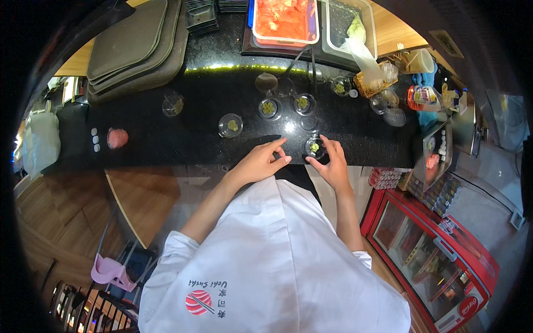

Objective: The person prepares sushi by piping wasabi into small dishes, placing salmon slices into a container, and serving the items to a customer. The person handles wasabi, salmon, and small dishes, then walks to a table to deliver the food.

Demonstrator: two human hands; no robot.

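My right hand (333, 163) has its thumb and fingers around the rim of a small clear cup (315, 148) with a green dab of paste in it, at the counter's front edge. To its left, my left hand (263, 161) hovers near the edge, thumb and forefinger apart, holding nothing. Farther in on the black counter (200, 145) stand more clear cups with green paste: one on the left (230, 125), one in the middle (270, 109), one beside it (303, 104) and one at the right (341, 86). A clear round lid or cup (309, 123) lies behind the held cup.
At the back are a tub of pink-orange slices (285, 21), a tub (333, 25) with a bag of green paste (356, 31), and stacked dark trays (125, 41). A wicker basket (366, 85) and a spray bottle (424, 98) stand right; a pink-filled cup (118, 138) stands left.
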